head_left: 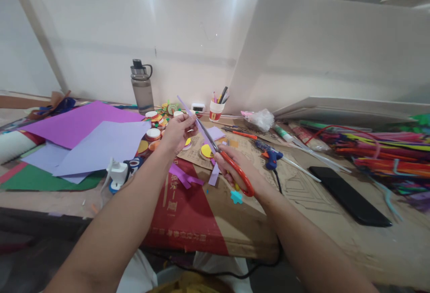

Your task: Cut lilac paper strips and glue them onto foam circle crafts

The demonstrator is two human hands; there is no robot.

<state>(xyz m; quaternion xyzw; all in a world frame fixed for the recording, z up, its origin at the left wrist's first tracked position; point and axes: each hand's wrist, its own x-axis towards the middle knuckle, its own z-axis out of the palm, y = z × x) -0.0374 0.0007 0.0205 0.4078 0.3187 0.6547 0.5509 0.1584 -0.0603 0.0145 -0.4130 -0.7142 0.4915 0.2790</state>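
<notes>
In the head view my left hand [181,131] pinches a narrow light purple paper strip [183,103], raised above the cardboard. My right hand [237,167] is closed round the red handles of a pair of scissors [240,177]. The blades point up and left along the strip, close to my left fingertips; whether they are cutting cannot be told. Below my hands lie purple paper scraps [184,175], a yellow paper disc [206,151] and a blue gear-shaped cutout [236,197]. A printed cardboard sheet [248,221] lies under them.
Purple sheets [90,145] and a white plug adapter [118,173] lie left. A water bottle [141,89] and a paper cup of pens [217,110] stand behind. On the right are a blue glue gun [273,158], a black phone [349,196] and colourful pipe cleaners [386,149].
</notes>
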